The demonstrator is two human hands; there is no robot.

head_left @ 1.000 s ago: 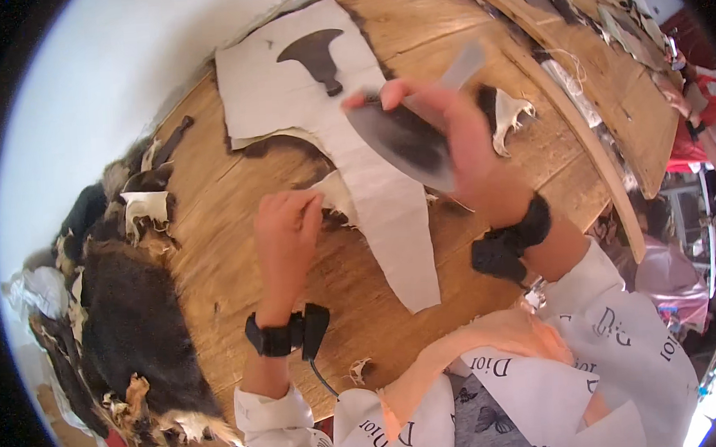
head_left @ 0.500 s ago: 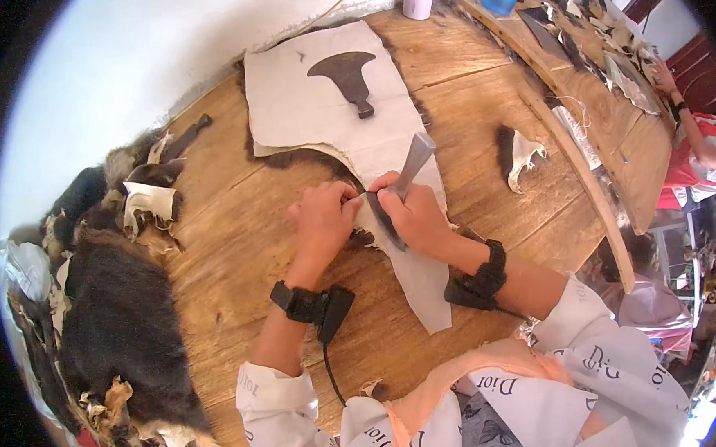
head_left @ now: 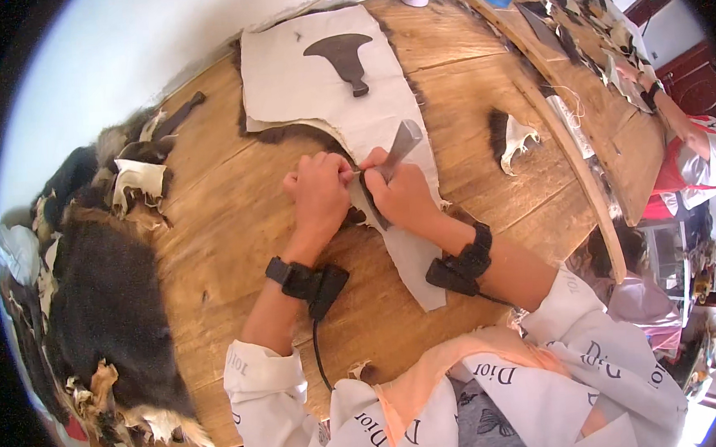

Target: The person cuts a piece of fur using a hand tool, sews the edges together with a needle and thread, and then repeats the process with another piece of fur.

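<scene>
Head cam: had L hand [head_left: 321,191] pinched on the L edge of a fur pelt [head_left: 388,111], pale skin side up on the wooden table [head_left: 236,239]. Had R hand [head_left: 403,198] clamped round a metal-handled knife [head_left: 405,141] w/ blade down at the pelt, just beside L hand. Also saw, fwiw, crescent knife [head_left: 341,59] flat on pelt's far end + fur scrap [head_left: 518,142] off to the R.

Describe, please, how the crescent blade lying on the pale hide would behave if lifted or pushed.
The crescent blade looks metal, so probably stiff and fairly heavy. Lying flat on the pale hide, it seems unlikely to roll.
</scene>
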